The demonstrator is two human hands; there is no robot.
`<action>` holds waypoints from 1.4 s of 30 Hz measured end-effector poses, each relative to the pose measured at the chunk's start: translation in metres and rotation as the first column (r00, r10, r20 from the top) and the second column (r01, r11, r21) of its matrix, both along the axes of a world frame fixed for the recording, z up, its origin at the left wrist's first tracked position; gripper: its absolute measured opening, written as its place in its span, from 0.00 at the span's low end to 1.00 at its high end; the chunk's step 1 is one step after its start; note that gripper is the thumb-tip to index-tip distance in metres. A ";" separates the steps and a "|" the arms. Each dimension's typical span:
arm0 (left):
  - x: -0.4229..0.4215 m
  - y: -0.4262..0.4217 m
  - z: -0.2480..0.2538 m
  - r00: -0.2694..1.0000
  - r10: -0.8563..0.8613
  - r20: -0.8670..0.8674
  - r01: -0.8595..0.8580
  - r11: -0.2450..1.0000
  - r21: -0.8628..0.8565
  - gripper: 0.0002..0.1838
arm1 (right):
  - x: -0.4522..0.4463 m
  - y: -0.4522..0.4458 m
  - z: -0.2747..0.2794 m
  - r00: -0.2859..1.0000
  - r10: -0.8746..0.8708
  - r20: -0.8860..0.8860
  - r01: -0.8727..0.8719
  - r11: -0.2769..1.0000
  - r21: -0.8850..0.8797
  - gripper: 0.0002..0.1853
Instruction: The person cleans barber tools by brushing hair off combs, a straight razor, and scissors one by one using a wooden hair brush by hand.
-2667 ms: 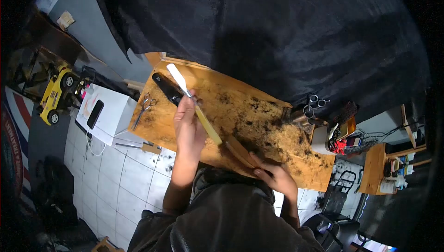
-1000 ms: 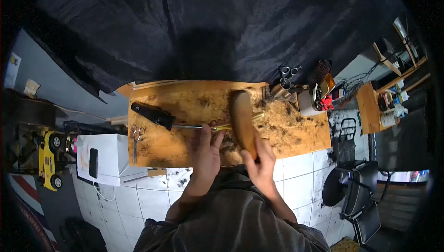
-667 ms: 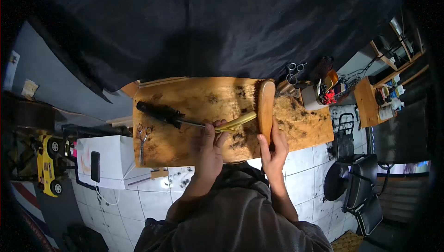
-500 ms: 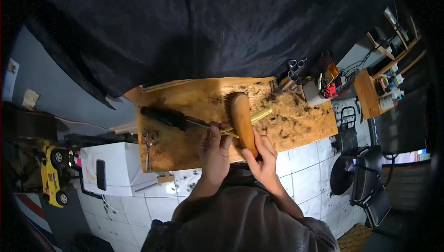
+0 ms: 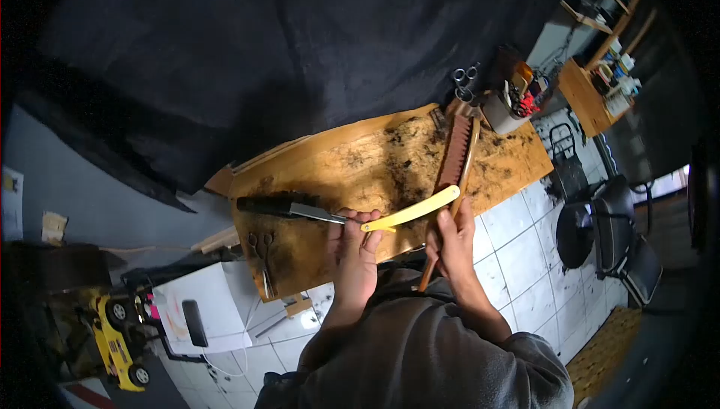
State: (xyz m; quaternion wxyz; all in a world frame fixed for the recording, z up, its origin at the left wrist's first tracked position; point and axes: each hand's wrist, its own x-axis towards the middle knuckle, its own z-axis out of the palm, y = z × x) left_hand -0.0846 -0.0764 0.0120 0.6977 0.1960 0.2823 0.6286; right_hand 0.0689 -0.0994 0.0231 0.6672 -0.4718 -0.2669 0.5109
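My left hand (image 5: 352,263) grips a straight razor at its pivot. The razor's yellow handle (image 5: 412,212) stretches to the right, and its metal blade (image 5: 316,214) points left. My right hand (image 5: 454,248) is closed on a wooden brush (image 5: 454,155) with reddish-brown bristles, held on edge with the bristles facing left. The far end of the razor's handle overlaps the brush. A dark, elongated thing (image 5: 262,206) lies around the blade's far end; I cannot make out its kind. Both hands are above the near side of the wooden table (image 5: 315,161), which is strewn with dark hair clippings.
Scissors (image 5: 264,263) rest at the table's left end. At the back right stand more scissors (image 5: 465,79) and a grey container (image 5: 501,114) full of tools. A phone (image 5: 194,323) lies on a white box (image 5: 169,304) at left; black chairs (image 5: 619,221) stand right.
The brush has turned from showing its wooden back to showing its bristles, and has shifted right. The razor's yellow handle now shows in front of it. The view has tilted.
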 end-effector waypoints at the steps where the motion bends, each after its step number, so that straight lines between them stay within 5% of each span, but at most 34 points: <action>1: 0.000 -0.001 0.002 0.999 -0.020 -0.025 0.021 1.000 0.015 0.11 | -0.008 -0.005 0.003 0.999 0.012 -0.044 -0.013 1.000 -0.009 0.13; 5: -0.008 -0.004 0.013 0.964 -0.214 -0.158 0.214 0.977 -0.018 0.15 | -0.018 -0.010 0.000 0.992 -0.080 -0.096 0.084 0.996 0.043 0.16; 13: -0.035 -0.005 0.000 0.623 -0.614 -0.484 0.682 0.729 -0.048 0.24 | -0.016 -0.020 -0.005 0.998 -0.063 -0.021 0.064 0.998 0.021 0.23; 17: -0.034 -0.007 0.009 0.544 -0.737 -0.401 0.793 0.608 -0.041 0.20 | -0.015 -0.018 -0.006 0.994 0.018 0.109 -0.018 1.000 -0.003 0.24; 20: -0.043 -0.006 0.000 0.506 -0.781 -0.365 0.828 0.558 -0.046 0.18 | -0.012 -0.015 0.003 0.973 0.115 0.201 -0.110 0.993 -0.035 0.24; 22: -0.048 -0.004 -0.011 0.481 -0.804 -0.349 0.839 0.538 -0.084 0.18 | -0.013 -0.009 -0.013 0.917 0.011 0.399 -0.059 0.992 0.109 0.25; 25: -0.045 -0.006 -0.017 0.669 -0.729 -0.145 0.735 0.678 -0.018 0.17 | -0.007 -0.014 -0.007 0.835 0.004 0.551 -0.084 0.989 0.119 0.24; 31: -0.048 -0.005 -0.056 0.797 -0.601 0.057 0.604 0.796 -0.040 0.13 | 0.015 -0.034 0.008 0.460 0.123 0.879 -0.468 0.875 0.123 0.23; 32: -0.048 -0.008 -0.057 0.800 -0.599 -0.025 0.599 0.801 -0.015 0.12 | 0.016 -0.037 0.011 0.406 0.111 0.907 -0.472 0.875 0.104 0.25; 33: -0.046 -0.009 -0.043 0.798 -0.593 -0.107 0.597 0.802 0.013 0.12 | 0.020 -0.038 0.009 0.441 0.104 0.892 -0.444 0.888 0.116 0.24; 34: -0.049 -0.002 -0.031 0.693 -0.704 -0.155 0.689 0.710 -0.143 0.12 | 0.025 -0.040 0.005 0.449 0.048 0.892 -0.334 0.935 0.118 0.24; 37: -0.052 0.004 -0.030 0.375 -0.827 -0.418 0.870 0.470 -0.149 0.20 | 0.036 -0.040 0.009 0.444 -0.143 0.885 0.075 0.990 0.122 0.22; 39: -0.039 0.001 -0.025 0.459 -0.840 -0.289 0.852 0.508 -0.127 0.24 | 0.043 -0.039 0.007 0.485 -0.208 0.849 0.237 0.966 0.102 0.21; 42: -0.016 0.006 -0.012 0.563 -0.808 -0.175 0.794 0.587 -0.156 0.26 | 0.054 -0.046 0.004 0.508 -0.140 0.850 0.010 0.988 0.157 0.20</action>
